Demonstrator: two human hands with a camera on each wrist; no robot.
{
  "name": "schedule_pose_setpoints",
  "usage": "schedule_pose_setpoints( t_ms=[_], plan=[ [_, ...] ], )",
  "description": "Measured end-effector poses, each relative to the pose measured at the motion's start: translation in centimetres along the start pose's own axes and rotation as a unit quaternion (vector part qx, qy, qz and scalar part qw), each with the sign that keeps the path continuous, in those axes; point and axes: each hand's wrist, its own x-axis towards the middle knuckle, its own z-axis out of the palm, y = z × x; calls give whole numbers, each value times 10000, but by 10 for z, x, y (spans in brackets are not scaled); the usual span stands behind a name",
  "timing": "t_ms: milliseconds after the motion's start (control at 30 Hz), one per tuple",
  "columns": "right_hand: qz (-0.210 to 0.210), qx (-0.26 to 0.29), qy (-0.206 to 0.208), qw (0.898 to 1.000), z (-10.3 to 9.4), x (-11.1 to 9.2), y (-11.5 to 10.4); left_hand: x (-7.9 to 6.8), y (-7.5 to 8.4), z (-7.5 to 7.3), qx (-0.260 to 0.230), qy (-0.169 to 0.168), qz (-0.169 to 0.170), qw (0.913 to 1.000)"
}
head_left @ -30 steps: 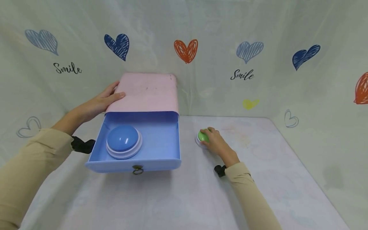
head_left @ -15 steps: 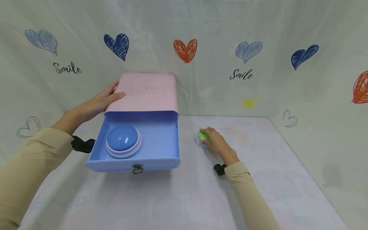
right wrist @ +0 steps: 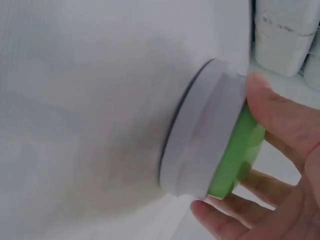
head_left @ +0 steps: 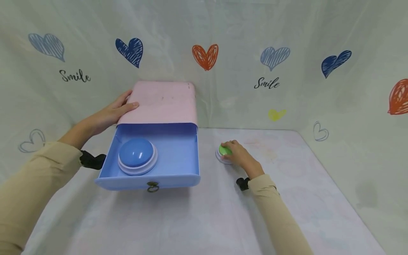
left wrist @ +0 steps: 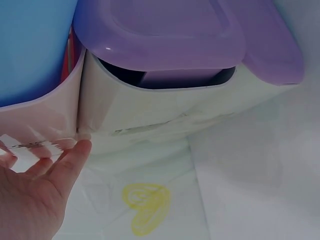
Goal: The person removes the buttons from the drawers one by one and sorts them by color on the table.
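I've got the right hand here, thumb and fingers curled round the green button on the table; over there, the left hand grips the pink case, and the blue button sits inside the pulled-out drawer.

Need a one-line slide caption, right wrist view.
Right grip around a green-topped, white-based button, pale tabletop alongside.

A dark blue heart is printed on the pale backdrop above the left hand, with "Smile" lettering off to that hand's left; a yellow heart shows beyond the right hand. The whitish worktop spreads below both hands.
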Motion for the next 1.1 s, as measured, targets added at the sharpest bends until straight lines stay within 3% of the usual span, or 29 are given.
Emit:
schedule_pose_setpoints(
  t_ms=[200,633,867,1100],
  plan=[
    [-216,-293,-59,9993,-9,-7,-7,1,0,0,25,-14,-2,10000],
    [-918,23,886,9918,-50,-48,-55,1,1,0,-14,-23,5,10000],
    [-1967,179,1585,9674,-70,-73,-95,0,2,-1,-17,-28,28,10000],
    [-2838,70,1846,9409,-72,-95,-133,0,0,-1,-21,-45,-5,10000]
  ],
)
